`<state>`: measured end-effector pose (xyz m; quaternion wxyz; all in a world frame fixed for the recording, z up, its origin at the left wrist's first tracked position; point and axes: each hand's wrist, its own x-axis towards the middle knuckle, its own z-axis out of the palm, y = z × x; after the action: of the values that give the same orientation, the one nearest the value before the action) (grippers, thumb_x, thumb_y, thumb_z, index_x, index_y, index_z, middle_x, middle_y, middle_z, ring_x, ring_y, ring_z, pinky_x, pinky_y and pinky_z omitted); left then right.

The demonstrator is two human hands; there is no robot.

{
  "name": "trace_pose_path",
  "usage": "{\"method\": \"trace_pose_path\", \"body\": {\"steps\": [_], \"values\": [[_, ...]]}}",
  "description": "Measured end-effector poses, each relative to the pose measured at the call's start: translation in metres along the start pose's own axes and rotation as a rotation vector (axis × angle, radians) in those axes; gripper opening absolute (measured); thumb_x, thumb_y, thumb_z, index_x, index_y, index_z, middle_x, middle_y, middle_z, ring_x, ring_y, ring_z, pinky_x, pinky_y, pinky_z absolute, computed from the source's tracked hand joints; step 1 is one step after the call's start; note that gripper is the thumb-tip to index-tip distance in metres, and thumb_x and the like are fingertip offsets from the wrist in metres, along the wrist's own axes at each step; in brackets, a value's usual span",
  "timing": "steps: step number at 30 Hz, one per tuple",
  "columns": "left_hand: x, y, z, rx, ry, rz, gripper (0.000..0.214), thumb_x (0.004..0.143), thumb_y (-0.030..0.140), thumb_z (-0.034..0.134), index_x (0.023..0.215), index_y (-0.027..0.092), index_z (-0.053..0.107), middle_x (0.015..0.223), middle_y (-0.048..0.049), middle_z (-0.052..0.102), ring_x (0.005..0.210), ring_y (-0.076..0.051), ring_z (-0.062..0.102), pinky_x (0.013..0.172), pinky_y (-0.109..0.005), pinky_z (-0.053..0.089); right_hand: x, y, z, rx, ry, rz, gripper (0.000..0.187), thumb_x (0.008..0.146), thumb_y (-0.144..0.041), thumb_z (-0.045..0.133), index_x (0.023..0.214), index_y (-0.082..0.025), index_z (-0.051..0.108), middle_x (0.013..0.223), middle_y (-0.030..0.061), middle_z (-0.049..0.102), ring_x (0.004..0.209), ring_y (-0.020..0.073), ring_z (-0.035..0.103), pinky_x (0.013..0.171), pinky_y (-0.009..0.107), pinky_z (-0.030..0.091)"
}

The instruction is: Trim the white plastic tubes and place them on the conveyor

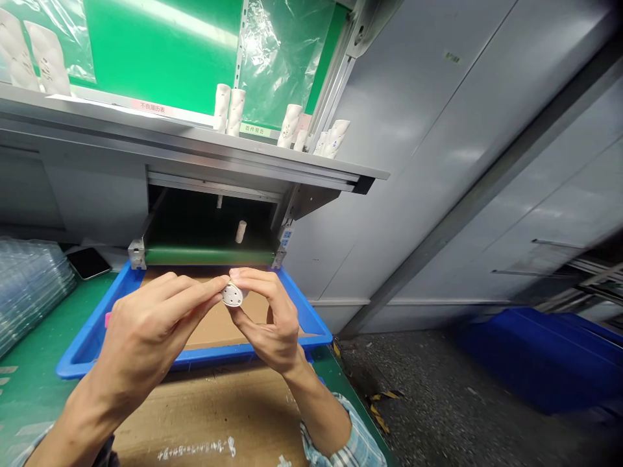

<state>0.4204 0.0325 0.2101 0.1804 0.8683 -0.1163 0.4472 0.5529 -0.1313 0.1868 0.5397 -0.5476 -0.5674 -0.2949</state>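
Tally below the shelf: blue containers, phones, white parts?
Blue plastic containers (bench tray, floor bin): 2
Black smartphone: 1
White cylinder: 1
White perforated part between left hand and right hand: 1
Total: 5

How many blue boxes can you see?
2: a blue plastic tray on the green bench, and a blue plastic bin on the floor at right. More could be hidden.

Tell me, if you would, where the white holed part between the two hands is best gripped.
Grip the white holed part by its rim, coming in from the sides, as the left hand and the right hand do now. Its holed face looks up toward the camera, so a pinch on the edge leaves those holes uncovered.
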Motion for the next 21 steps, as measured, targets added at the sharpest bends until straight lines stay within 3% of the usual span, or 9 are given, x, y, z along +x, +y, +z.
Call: {"method": "trace_pose_path", "body": {"steps": [6,10,13,17,19,21], "values": [[0.005,-0.002,-0.001,-0.077,0.014,-0.067,0.025,0.106,0.030,0.064,0.130,0.030,0.073,0.090,0.0031,0.073,0.073,-0.011,0.061,0.072,-0.023,0.049,-0.004,0.003,0.001,0.120,-0.016,0.116,0.039,0.097,-0.012,0.075,0.131,-0.028,0.066,0.124,0.0076,0.074,0.119,0.0236,0.072,0.105,0.043,0.061],[0.009,-0.001,0.002,-0.290,-0.076,-0.202,0.036,0.103,0.042,0.069,0.136,0.028,0.072,0.102,-0.0002,0.081,0.074,-0.012,0.070,0.070,-0.021,0.055,-0.010,0.005,0.002,0.222,-0.027,0.169,0.062,0.098,-0.023,0.077,0.153,-0.030,0.050,0.125,0.0070,0.076,0.122,0.0239,0.073,0.114,0.048,0.057],[0.009,0.000,0.004,-0.442,-0.156,-0.227,0.030,0.102,0.038,0.070,0.131,0.029,0.075,0.103,-0.0008,0.083,0.081,-0.014,0.076,0.071,-0.019,0.059,-0.012,0.005,0.002,0.283,-0.083,0.195,0.070,0.099,-0.030,0.077,0.160,-0.031,0.041,0.131,0.0088,0.076,0.134,0.0268,0.069,0.120,0.053,0.052],[0.006,-0.001,0.006,-0.460,-0.129,-0.164,0.019,0.100,0.027,0.072,0.119,0.026,0.078,0.095,-0.0002,0.082,0.072,-0.012,0.075,0.064,-0.018,0.057,-0.007,0.007,0.000,0.433,-0.117,0.264,0.059,0.104,-0.039,0.068,0.158,-0.031,0.046,0.153,0.0111,0.065,0.149,0.0287,0.056,0.127,0.056,0.044],[0.003,-0.002,0.011,-0.391,-0.139,-0.093,0.023,0.101,0.020,0.068,0.121,0.026,0.077,0.099,-0.0022,0.082,0.078,-0.014,0.076,0.070,-0.020,0.058,-0.003,0.009,0.000,0.545,-0.071,0.383,0.057,0.105,-0.049,0.063,0.156,-0.027,0.049,0.164,0.0121,0.053,0.155,0.0300,0.049,0.129,0.057,0.041],[-0.001,-0.002,0.016,-0.305,-0.172,-0.020,0.031,0.102,0.013,0.060,0.125,0.028,0.075,0.097,-0.0018,0.080,0.079,-0.013,0.074,0.072,-0.021,0.056,0.001,0.012,-0.001,0.708,-0.098,0.577,0.057,0.106,-0.055,0.058,0.152,-0.022,0.054,0.158,0.0159,0.059,0.148,0.0312,0.057,0.124,0.056,0.048]]}}
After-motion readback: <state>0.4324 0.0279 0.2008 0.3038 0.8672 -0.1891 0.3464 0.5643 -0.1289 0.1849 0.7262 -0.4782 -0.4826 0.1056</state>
